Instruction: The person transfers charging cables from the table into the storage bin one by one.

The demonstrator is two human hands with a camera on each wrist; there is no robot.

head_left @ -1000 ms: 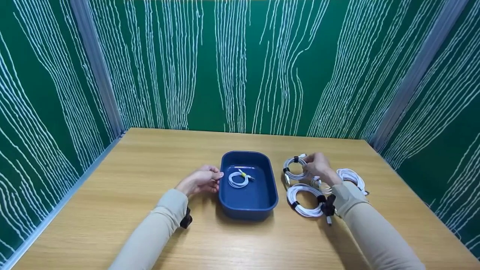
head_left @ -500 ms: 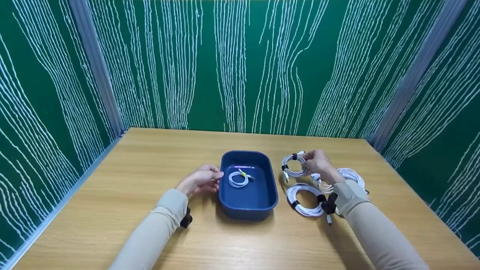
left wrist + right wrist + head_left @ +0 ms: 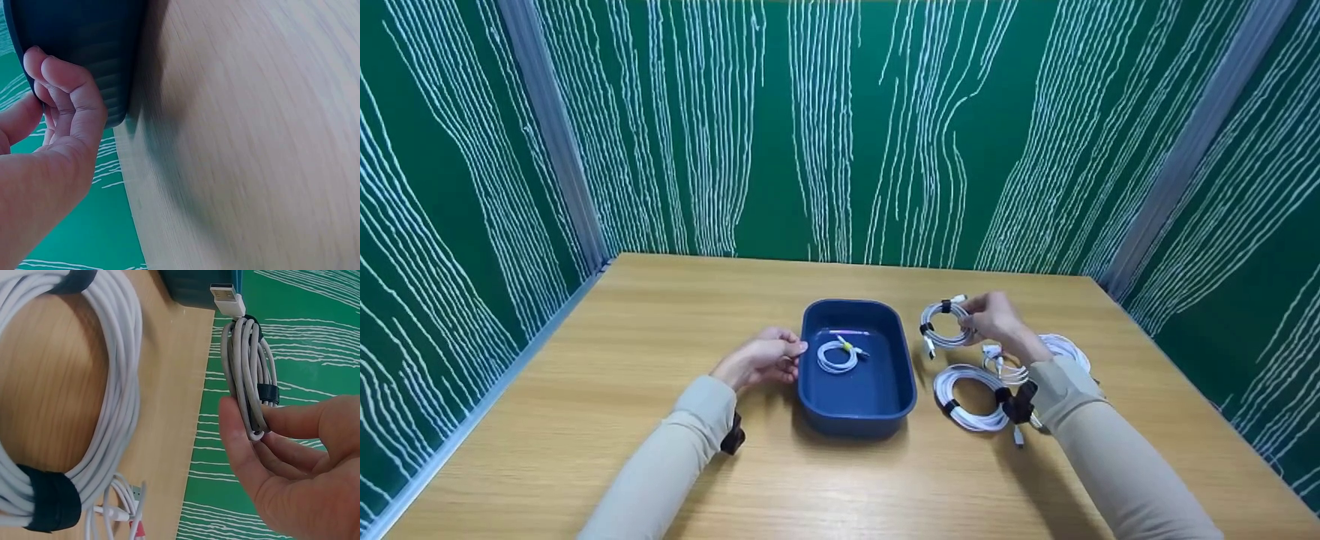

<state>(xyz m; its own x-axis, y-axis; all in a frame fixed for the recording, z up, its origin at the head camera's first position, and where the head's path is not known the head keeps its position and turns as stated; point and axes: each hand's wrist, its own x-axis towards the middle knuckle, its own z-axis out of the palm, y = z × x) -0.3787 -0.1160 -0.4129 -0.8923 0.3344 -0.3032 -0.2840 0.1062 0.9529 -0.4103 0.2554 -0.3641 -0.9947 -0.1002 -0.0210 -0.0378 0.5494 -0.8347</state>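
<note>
A dark blue plastic bin (image 3: 856, 427) stands on the wooden table, and a small white cable coil (image 3: 838, 367) with a yellow tie lies inside it. My left hand (image 3: 765, 358) pinches the bin's left rim, thumb on top and fingers against the outer wall, as the left wrist view shows. To the right of the bin, my right hand (image 3: 997, 324) pinches a coiled white USB cable (image 3: 242, 371) by its edge. Two black straps bind this coil. It hangs above the table, its USB plug (image 3: 225, 295) sticking out at the far end.
A larger white cable coil (image 3: 960, 420) with black straps lies right of the bin. Behind it sits a small cable bundle (image 3: 1003, 365). Farther right, another white coil (image 3: 1065, 349) is partly hidden by my right wrist. Green walls with white lines surround the table (image 3: 682, 300).
My right hand has lifted the USB cable coil off the table and moved it slightly up and left in the head view. The left hand and bin stay in place.
</note>
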